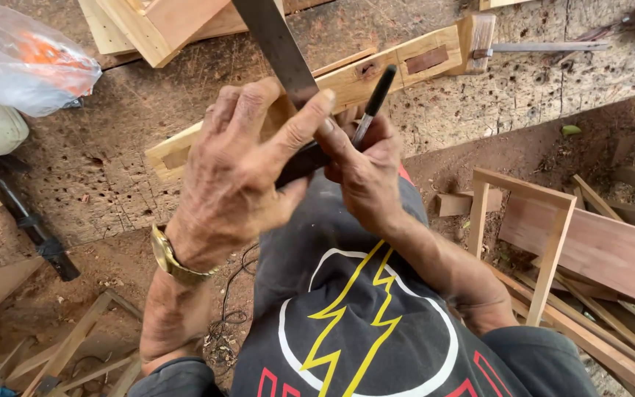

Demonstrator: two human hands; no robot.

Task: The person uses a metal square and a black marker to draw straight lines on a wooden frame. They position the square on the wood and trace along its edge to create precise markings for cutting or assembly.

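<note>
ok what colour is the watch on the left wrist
Gold: the wristwatch on the left hand has a gold metal band, seen clearly in the head view.

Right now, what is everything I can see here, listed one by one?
wooden rail with mortises: one, pale yellow, lying across the workbench
metal square: one, grey blade, held against the rail
pen: one, black, tip near the rail
workbench: one, worn brown, pitted with holes
plastic bag: one, clear with orange inside, top left
wooden frame: one, pale, standing on the ground at right
wristwatch: one, gold, left wrist
left hand: one, on the square
right hand: one, holding the pen
</note>
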